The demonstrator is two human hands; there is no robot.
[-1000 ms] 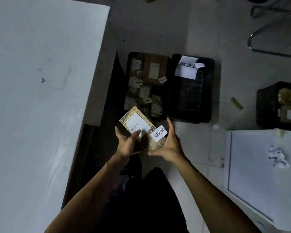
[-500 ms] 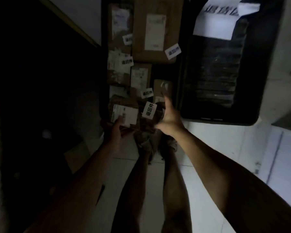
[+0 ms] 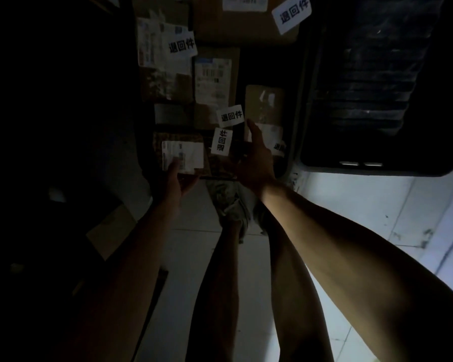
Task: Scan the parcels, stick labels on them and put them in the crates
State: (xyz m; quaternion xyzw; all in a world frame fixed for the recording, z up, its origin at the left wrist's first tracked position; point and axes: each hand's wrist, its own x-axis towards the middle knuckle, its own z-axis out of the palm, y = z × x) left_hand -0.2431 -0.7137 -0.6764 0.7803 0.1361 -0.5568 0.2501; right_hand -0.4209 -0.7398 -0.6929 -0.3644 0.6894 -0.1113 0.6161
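Parcel (image 3: 183, 150) lower, label (image 3: 221, 141) "退回件"

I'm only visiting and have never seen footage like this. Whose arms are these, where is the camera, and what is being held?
No machine here: these are a person's bare arms, filmed by a camera worn on the head, looking down. The left hand and right hand lower a brown cardboard parcel with a white shipping label into a black plastic crate on the floor, already full of labelled parcels. A second black crate stands beside it. The picture is too dark to show each hand's exact grip.
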